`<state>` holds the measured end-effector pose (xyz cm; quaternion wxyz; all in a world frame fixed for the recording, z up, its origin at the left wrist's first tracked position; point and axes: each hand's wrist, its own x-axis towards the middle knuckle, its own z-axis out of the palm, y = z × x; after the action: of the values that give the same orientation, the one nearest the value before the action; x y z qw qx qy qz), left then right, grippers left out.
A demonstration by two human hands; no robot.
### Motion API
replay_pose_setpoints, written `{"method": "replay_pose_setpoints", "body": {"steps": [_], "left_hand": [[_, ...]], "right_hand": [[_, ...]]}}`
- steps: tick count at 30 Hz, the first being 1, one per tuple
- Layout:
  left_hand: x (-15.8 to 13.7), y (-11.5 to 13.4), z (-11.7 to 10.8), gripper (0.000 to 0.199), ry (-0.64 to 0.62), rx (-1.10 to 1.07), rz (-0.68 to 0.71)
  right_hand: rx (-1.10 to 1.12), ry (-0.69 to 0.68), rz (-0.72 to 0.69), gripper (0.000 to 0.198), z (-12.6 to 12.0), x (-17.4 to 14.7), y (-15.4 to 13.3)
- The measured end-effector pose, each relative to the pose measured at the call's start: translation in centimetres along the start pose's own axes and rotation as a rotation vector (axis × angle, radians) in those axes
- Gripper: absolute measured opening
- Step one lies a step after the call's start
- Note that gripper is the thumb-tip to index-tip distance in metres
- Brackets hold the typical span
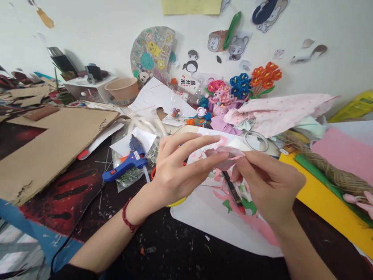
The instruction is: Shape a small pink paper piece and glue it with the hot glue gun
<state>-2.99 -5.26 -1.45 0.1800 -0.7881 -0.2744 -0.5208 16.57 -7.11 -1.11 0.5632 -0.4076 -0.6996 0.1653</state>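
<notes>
Pink paper piece (225,154), small and petal-shaped, sits pinched between both hands above the middle of the table (165,263). Far left, a large cardboard sheet (54,143) lies flat on the dark surface, with a paper cup (122,89) behind it near the wall. Next along, a blue glue gun (126,162) rests on a clear plastic bag, its black cord trailing toward the near edge. The left hand (176,170), a red cord at its wrist, has its fingers (204,162) curled in, thumb and forefinger closed on the left edge of the pink piece. The right hand (269,185) meets it from the other side, fingertips closed on the right edge of the same piece. Under the hands lies a white sheet (211,219) strewn with pink and green scraps, and a dark pen (234,192) lies on it just below the right hand. Farther right, twine (331,172) lies on stacked yellow, green and pink sheets (334,206).
</notes>
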Motion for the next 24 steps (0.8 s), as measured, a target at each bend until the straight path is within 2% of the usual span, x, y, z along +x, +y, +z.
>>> {"method": "replay_pose_setpoints", "body": {"steps": [8, 14, 24], "left_hand": [[-0.12, -0.11, 0.01, 0.041, 0.019, 0.013, 0.009], [-0.18, -0.09, -0.09, 0.043, 0.011, 0.031, 0.025], [0.24, 0.25, 0.46, 0.037, -0.049, 0.032, 0.063]], "right_hand": [[0.093, 0.011, 0.029, 0.029, 0.0, -0.06, 0.13], [0.084, 0.002, 0.036, 0.03, -0.09, -0.03, 0.03], [0.021, -0.038, -0.1, 0.02, 0.16, 0.25, 0.27]]}}
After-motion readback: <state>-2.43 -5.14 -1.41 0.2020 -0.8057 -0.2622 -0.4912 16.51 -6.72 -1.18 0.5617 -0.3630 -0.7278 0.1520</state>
